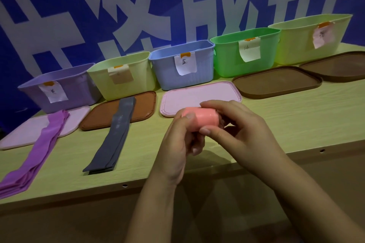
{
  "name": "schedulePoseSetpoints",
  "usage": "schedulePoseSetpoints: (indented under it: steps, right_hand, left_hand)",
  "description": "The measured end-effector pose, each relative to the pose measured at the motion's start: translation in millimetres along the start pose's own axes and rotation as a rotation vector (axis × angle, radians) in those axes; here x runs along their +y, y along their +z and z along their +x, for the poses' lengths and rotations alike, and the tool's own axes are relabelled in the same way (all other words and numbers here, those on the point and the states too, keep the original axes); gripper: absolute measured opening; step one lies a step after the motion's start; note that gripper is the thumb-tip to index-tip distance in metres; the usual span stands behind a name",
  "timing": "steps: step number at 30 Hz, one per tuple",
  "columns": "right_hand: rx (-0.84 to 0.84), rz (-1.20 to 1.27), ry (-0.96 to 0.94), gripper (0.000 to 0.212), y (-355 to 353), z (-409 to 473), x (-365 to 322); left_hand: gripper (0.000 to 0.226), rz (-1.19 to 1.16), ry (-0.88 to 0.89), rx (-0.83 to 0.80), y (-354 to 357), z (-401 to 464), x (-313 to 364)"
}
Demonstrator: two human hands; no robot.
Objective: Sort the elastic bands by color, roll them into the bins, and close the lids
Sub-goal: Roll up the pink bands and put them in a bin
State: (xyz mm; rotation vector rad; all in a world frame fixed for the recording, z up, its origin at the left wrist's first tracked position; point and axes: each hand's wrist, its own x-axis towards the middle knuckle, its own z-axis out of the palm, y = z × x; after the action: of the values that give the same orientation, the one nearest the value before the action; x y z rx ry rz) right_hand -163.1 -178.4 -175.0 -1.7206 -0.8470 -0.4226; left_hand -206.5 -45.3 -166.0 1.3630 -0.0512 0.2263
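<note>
two hands raised over table (276, 124), left hand (177, 144) and right hand (243, 134) fingers (205, 130) curled around pink band roll (200, 118)

Bare worktop (276, 124) lies open at 3 o'clock, from the front edge up to the brown lids (276, 83). From 9 to 11 o'clock the purple bands (39, 144) and grey bands (113, 138) cross the lids there, with bare strips between. At 12 o'clock five open bins (181, 73) wall off the back
</note>
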Motion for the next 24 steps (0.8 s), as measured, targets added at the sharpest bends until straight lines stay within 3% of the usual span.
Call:
schedulePoseSetpoints:
  steps: [4, 8, 11, 13, 16, 18, 21, 24]
  right_hand:
    - [0.045, -0.120, -0.178, 0.036, 5.5, -1.3, -1.7]
    - [0.025, -0.032, -0.203, 0.034, 12.2, -3.5, 0.1]
    - [-0.065, 0.305, 0.012, 0.035, 14.6, -6.8, -5.2]
    - [-0.074, 0.486, 0.250, 0.040, 13.6, -5.6, -8.9]
    - [-0.132, 0.286, 0.361, 0.054, 13.8, 2.0, -13.4]
    - [-0.087, 0.279, 0.403, 0.063, 18.9, 3.8, -12.6]
    - [0.108, 0.353, 0.447, 0.047, 25.2, 3.4, -8.9]
    - [0.209, 0.296, 0.419, 0.034, 28.6, 0.9, -5.6]
  left_hand:
    - [0.062, 0.084, -0.095, 0.157, 6.1, 3.4, 9.9]
    - [0.036, 0.138, 0.006, 0.346, 15.4, 7.0, 8.0]
    - [0.031, 0.288, 0.254, 0.428, 13.7, 6.5, -1.8]
    - [0.026, 0.470, 0.454, 0.403, 9.5, 3.4, -6.0]
    - [0.023, 0.723, 0.670, 0.307, 7.6, -0.6, -10.1]
    - [0.025, 0.824, 0.764, 0.218, 8.0, -1.4, -13.8]
    - [0.036, 0.896, 0.755, 0.142, 5.9, 3.6, -17.9]
    - [0.029, 0.793, 0.586, 0.160, 9.7, 5.1, -18.8]
